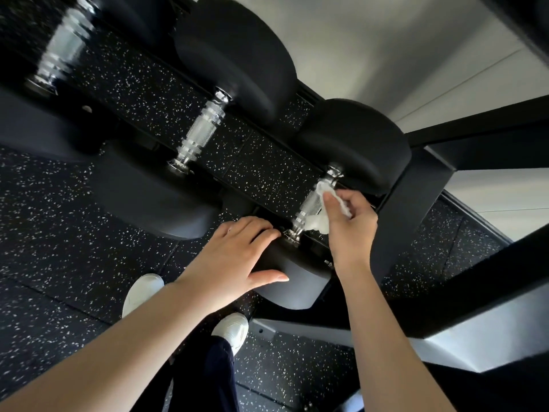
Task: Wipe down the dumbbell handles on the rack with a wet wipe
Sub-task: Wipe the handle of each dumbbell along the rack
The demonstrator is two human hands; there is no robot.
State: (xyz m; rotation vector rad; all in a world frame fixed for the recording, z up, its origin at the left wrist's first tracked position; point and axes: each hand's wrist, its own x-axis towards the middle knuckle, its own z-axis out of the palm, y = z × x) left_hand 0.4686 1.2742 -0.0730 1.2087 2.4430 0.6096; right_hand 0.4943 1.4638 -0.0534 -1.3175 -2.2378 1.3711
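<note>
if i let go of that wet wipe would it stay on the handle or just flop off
Probably flop. The wet wipe looks thin and limp, bunched under the right hand and drooping beside the handle. Dampness might make it cling briefly, but the handle is round, shiny metal, so it would likely slide off.

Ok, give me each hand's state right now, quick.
Left hand: open, fingers straight, resting on the near head of the rightmost dumbbell.
Right hand: pinching the wet wipe against that dumbbell's handle.

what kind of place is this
Most likely a gym's weight area: dumbbells with chrome handles sit in a row on a black rack, above speckled rubber flooring.
</note>
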